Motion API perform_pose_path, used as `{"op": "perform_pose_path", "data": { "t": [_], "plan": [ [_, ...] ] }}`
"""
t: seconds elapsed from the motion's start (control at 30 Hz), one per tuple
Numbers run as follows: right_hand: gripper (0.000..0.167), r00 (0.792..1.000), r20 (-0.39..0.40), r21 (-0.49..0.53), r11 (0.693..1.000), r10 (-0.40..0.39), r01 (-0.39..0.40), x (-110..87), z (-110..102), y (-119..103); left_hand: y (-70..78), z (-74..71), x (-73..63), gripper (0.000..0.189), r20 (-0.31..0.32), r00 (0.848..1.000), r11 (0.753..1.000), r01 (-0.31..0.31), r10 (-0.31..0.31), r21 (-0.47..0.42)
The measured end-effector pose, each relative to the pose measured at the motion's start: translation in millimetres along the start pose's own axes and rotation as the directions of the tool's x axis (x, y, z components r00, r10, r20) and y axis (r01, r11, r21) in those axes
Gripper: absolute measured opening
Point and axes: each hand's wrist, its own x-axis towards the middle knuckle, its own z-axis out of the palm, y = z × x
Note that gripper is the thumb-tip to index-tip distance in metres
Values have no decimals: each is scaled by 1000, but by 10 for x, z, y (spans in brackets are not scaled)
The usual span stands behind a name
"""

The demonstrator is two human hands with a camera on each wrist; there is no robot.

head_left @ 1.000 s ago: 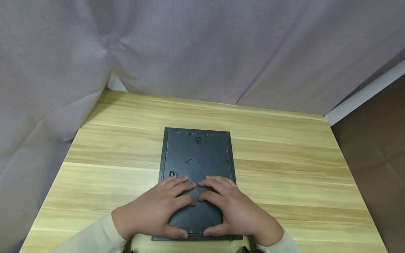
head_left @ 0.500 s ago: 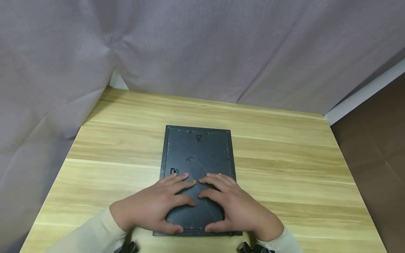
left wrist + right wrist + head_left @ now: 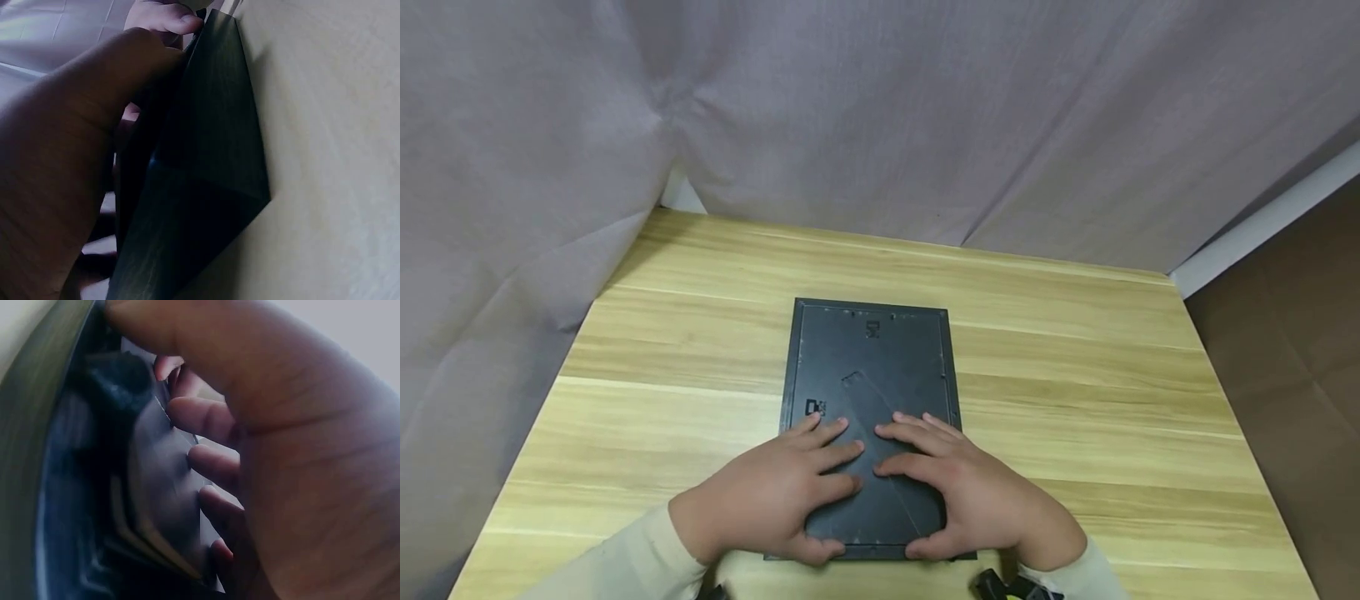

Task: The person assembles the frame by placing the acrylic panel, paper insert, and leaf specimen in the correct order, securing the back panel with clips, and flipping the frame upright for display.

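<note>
A black picture frame lies face down on the wooden table, its backing board upward. A slanted easel leg lies flat on the backing. My left hand rests on the frame's near left part, fingers spread over the board and thumb at the near edge. Mirroring it on the near right part, my right hand lies with fingers spread and thumb at that same edge. The left wrist view shows the frame's side beside the left hand. In the right wrist view, the right hand's fingers touch the backing.
The light wooden table extends around the frame on all sides. A grey cloth hangs behind and to the left. On the right is a brown surface beside a pale strip. Dark wrist gear shows at the bottom.
Both hands stay on the frame with small shifts. The right hand and its thumb have moved slightly right, and the left fingers have spread a little. The frame stays almost in place.
</note>
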Motion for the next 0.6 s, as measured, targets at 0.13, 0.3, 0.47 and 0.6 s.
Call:
{"op": "perform_pose_path", "data": {
  "t": [0.13,0.3,0.47,0.6],
  "plan": [
    [81,1000,-1,11,1000,1,-1,0,-1,6,15,4,-4,44,-81,990,992,-109,115,68],
    [81,1000,-10,7,1000,-9,9,10,9,5,47,6,-7,28,-176,961,974,-192,212,122],
    [80,1000,-13,6,1000,-14,14,14,-11,-4,13,-8,-1,24,-200,943,963,-252,266,94],
    [75,999,-30,-12,999,-32,32,-8,-11,6,-71,-11,-19,27,-161,954,966,-258,254,-5]
  ]
}}
